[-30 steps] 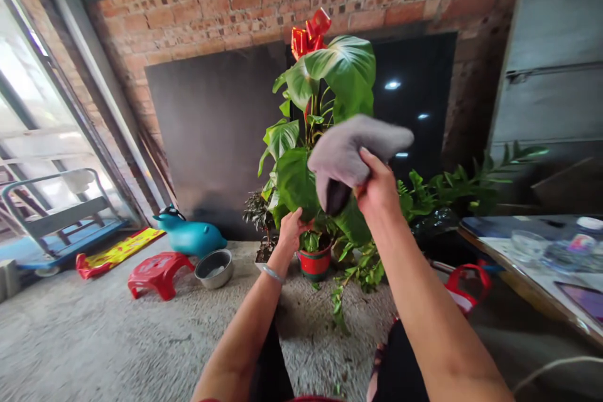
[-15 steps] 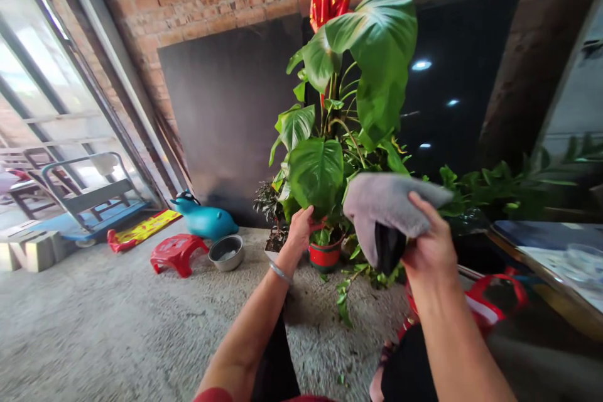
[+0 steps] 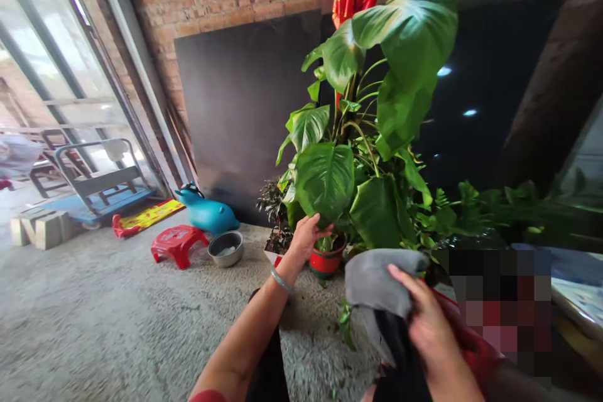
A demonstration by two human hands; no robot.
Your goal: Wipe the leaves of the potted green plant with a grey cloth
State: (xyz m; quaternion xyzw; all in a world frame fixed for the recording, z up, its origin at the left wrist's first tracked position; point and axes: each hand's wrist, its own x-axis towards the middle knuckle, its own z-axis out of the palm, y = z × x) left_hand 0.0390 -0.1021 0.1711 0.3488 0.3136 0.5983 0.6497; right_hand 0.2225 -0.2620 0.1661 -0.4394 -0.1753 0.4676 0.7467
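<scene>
In the head view, your right hand has its grip closed on a gray cloth, low in front of the tall plant. Your left hand is at the bottom edge of a big leaf; I can't tell if that grip pinches it or just touches it. The leaf is above a red pot. If your left hand pulls hard, the leaf could rip. A big tug might tip the plant, since it looks top-heavy. If your right hand dips, the floppy cloth could drag on the rough floor.
</scene>
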